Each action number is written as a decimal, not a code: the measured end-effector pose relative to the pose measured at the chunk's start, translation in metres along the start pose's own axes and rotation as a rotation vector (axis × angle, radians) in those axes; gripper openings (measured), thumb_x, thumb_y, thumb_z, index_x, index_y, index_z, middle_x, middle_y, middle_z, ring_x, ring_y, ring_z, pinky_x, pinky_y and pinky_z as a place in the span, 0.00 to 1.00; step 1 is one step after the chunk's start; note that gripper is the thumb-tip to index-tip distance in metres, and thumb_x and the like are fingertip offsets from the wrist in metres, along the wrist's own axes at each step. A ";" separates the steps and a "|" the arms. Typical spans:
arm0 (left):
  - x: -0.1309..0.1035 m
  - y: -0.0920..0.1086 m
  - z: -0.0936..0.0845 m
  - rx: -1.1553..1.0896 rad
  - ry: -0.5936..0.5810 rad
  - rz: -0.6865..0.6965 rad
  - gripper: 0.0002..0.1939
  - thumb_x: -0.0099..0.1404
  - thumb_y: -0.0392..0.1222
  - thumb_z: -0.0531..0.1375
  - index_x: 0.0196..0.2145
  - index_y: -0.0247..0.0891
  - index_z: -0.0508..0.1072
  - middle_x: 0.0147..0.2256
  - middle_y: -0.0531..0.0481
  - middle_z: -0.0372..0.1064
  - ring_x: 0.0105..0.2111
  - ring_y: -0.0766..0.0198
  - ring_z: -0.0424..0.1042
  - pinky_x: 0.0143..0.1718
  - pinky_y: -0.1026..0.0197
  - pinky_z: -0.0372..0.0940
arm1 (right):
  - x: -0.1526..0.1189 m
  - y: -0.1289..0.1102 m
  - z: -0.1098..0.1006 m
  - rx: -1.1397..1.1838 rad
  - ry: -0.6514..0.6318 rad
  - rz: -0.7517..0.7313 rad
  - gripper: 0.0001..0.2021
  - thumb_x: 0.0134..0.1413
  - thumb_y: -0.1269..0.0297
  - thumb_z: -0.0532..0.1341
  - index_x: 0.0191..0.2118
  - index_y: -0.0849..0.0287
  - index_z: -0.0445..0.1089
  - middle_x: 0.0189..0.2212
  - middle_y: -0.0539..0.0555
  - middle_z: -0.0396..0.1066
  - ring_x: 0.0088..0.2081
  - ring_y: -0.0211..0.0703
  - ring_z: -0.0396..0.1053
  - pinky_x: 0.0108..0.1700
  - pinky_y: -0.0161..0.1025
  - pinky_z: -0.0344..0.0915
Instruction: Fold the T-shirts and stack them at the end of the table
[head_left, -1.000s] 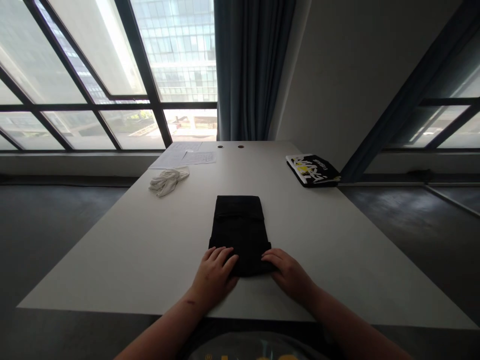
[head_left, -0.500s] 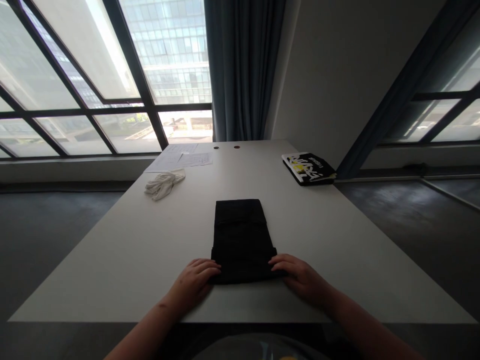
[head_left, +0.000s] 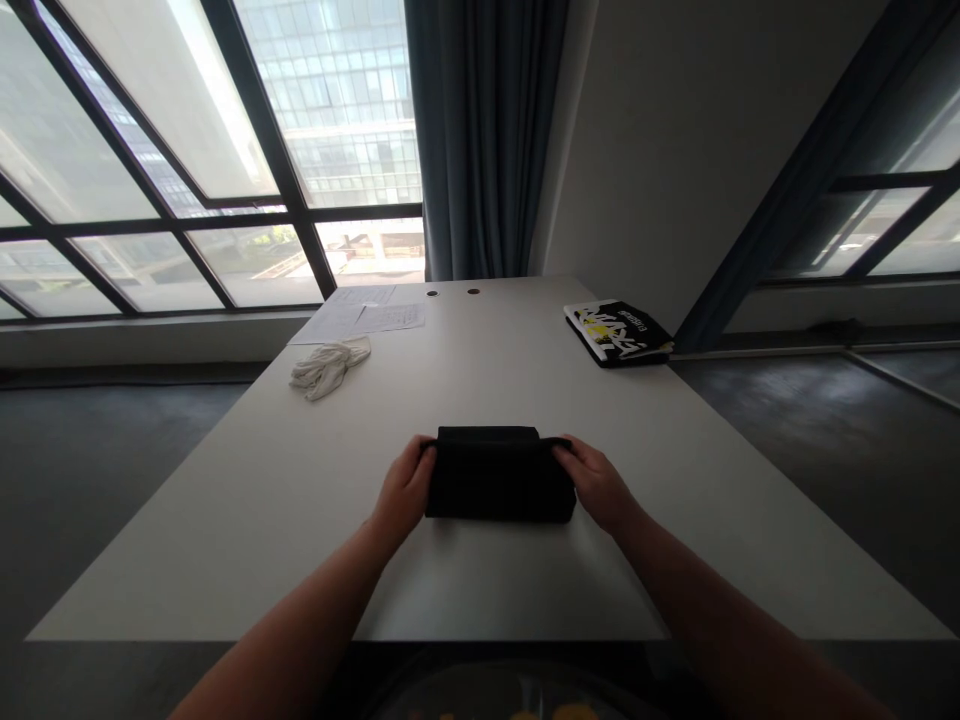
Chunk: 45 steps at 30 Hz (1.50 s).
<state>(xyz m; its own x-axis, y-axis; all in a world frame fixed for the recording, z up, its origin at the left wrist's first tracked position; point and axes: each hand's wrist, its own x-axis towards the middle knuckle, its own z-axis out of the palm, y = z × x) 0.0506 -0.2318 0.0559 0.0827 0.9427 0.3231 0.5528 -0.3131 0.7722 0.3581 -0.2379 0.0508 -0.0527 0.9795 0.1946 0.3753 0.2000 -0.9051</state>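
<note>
A folded black garment (head_left: 501, 485) lies in the middle of the white table, its near part folded up over the far part. My left hand (head_left: 406, 487) pinches the left end of the raised edge between thumb and fingers. At the opposite end, my right hand (head_left: 598, 484) grips the same edge in the same way. A strip of the far layer shows just beyond that edge. What kind of garment it is I cannot tell.
The white table (head_left: 247, 560) carries crumpled white gloves or cloth (head_left: 330, 368) and paper sheets (head_left: 367, 318) at the far left. A folded black cloth item with white and yellow print (head_left: 619, 332) lies at the far right. Windows and a blue curtain (head_left: 487, 140) stand behind.
Both hands have lifted the garment's near edge and carried it away from me, folding it over. The black shape is now shorter front to back.
</note>
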 end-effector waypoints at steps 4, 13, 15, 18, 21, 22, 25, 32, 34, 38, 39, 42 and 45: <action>0.058 -0.018 0.034 0.310 -0.072 -0.166 0.13 0.77 0.45 0.48 0.45 0.41 0.70 0.41 0.44 0.77 0.42 0.55 0.76 0.43 0.57 0.66 | 0.050 0.031 0.015 -0.233 0.090 0.046 0.15 0.62 0.52 0.54 0.33 0.57 0.70 0.29 0.53 0.74 0.33 0.47 0.70 0.38 0.40 0.64; 0.085 -0.062 0.057 0.653 -0.048 -0.165 0.15 0.74 0.44 0.53 0.54 0.38 0.70 0.53 0.37 0.71 0.53 0.50 0.72 0.53 0.51 0.66 | 0.082 0.082 0.032 -0.622 0.114 0.009 0.09 0.62 0.58 0.58 0.39 0.56 0.73 0.34 0.55 0.75 0.37 0.47 0.72 0.40 0.38 0.64; 0.082 -0.060 0.054 0.632 -0.027 -0.009 0.18 0.73 0.41 0.53 0.58 0.38 0.68 0.57 0.38 0.69 0.57 0.51 0.69 0.59 0.52 0.62 | 0.082 0.081 0.032 -0.622 0.137 -0.009 0.08 0.61 0.61 0.59 0.42 0.57 0.73 0.39 0.57 0.74 0.42 0.48 0.72 0.45 0.39 0.66; 0.074 -0.046 0.058 0.581 -0.077 0.216 0.19 0.76 0.43 0.51 0.61 0.41 0.68 0.60 0.42 0.69 0.60 0.53 0.65 0.64 0.50 0.58 | 0.078 0.071 0.034 -0.631 0.191 -0.068 0.15 0.60 0.66 0.59 0.52 0.59 0.72 0.50 0.61 0.70 0.48 0.50 0.71 0.51 0.44 0.68; 0.065 -0.033 0.075 0.595 -0.182 0.282 0.22 0.77 0.48 0.50 0.64 0.42 0.67 0.64 0.42 0.65 0.65 0.51 0.61 0.68 0.44 0.52 | 0.067 0.056 0.045 -0.653 0.143 -0.232 0.19 0.63 0.68 0.56 0.58 0.58 0.70 0.55 0.63 0.69 0.55 0.54 0.68 0.60 0.51 0.63; 0.064 -0.031 0.080 0.615 -0.228 0.273 0.24 0.76 0.50 0.50 0.65 0.42 0.66 0.66 0.42 0.63 0.67 0.49 0.58 0.69 0.42 0.49 | 0.063 0.053 0.050 -0.660 0.090 -0.271 0.20 0.64 0.66 0.55 0.60 0.59 0.70 0.56 0.64 0.69 0.58 0.56 0.66 0.63 0.53 0.61; 0.068 -0.036 0.089 0.664 -0.333 0.224 0.27 0.75 0.52 0.52 0.68 0.44 0.62 0.68 0.43 0.58 0.69 0.47 0.54 0.70 0.40 0.45 | 0.052 0.052 0.066 -0.732 -0.091 -0.226 0.26 0.67 0.59 0.55 0.67 0.61 0.63 0.66 0.66 0.61 0.67 0.59 0.57 0.69 0.58 0.52; 0.073 -0.052 0.071 0.626 -0.358 0.186 0.27 0.76 0.50 0.51 0.68 0.44 0.61 0.67 0.42 0.61 0.67 0.52 0.59 0.70 0.42 0.48 | 0.057 0.075 0.072 -0.829 -0.114 -0.035 0.30 0.70 0.56 0.52 0.72 0.59 0.55 0.74 0.63 0.44 0.73 0.58 0.45 0.71 0.62 0.43; 0.068 -0.051 0.065 0.623 -0.368 0.194 0.26 0.76 0.49 0.52 0.68 0.43 0.62 0.67 0.41 0.61 0.67 0.51 0.59 0.70 0.41 0.47 | 0.061 0.078 0.066 -0.814 -0.076 -0.009 0.30 0.70 0.57 0.53 0.72 0.62 0.55 0.73 0.66 0.48 0.72 0.59 0.48 0.71 0.63 0.44; 0.057 -0.042 0.055 0.685 -0.328 0.177 0.23 0.75 0.53 0.53 0.62 0.42 0.68 0.58 0.40 0.70 0.59 0.46 0.68 0.68 0.35 0.46 | 0.065 0.077 0.053 -0.642 -0.067 -0.067 0.29 0.65 0.61 0.57 0.70 0.61 0.59 0.67 0.64 0.62 0.68 0.55 0.59 0.71 0.60 0.47; 0.055 -0.039 0.054 0.702 -0.314 0.172 0.23 0.75 0.53 0.53 0.61 0.42 0.69 0.56 0.40 0.72 0.57 0.45 0.70 0.66 0.35 0.49 | 0.065 0.075 0.050 -0.578 -0.066 -0.093 0.29 0.63 0.62 0.59 0.69 0.60 0.62 0.65 0.63 0.65 0.66 0.54 0.62 0.71 0.58 0.49; 0.054 -0.030 0.056 0.706 -0.311 0.174 0.23 0.75 0.55 0.52 0.59 0.41 0.70 0.53 0.39 0.73 0.53 0.46 0.72 0.58 0.42 0.60 | 0.062 0.069 0.049 -0.372 -0.077 -0.154 0.28 0.59 0.65 0.61 0.65 0.56 0.67 0.62 0.59 0.69 0.62 0.52 0.67 0.69 0.55 0.57; 0.056 -0.029 0.062 0.662 -0.379 0.160 0.21 0.74 0.55 0.54 0.54 0.39 0.73 0.50 0.39 0.73 0.51 0.47 0.73 0.52 0.47 0.66 | 0.058 0.065 0.055 -0.171 -0.120 -0.178 0.27 0.56 0.66 0.61 0.62 0.55 0.69 0.60 0.58 0.71 0.60 0.50 0.69 0.65 0.52 0.63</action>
<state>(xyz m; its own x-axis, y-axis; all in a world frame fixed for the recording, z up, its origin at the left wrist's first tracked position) 0.0907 -0.1629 0.0181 0.4150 0.9041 0.1015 0.8804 -0.4272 0.2060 0.3288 -0.1671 -0.0171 -0.2374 0.9274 0.2892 0.5007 0.3719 -0.7817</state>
